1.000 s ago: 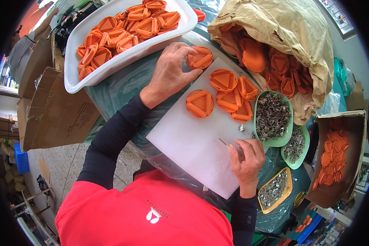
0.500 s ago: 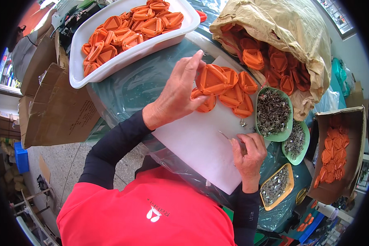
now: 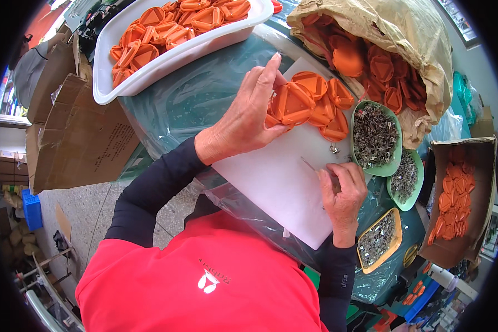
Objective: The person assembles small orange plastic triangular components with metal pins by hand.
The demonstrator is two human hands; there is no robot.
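Two hands work: left hand [image 3: 243, 119] grips an orange triangular part [image 3: 293, 103] at 12 o'clock on the white board [image 3: 276, 182]; right hand [image 3: 343, 191] pinches a thin pin [image 3: 309, 164]. Insertion step; alignment appears necessary.

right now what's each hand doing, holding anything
Left hand: shut on an orange triangular part.
Right hand: shut on a thin metal tool.
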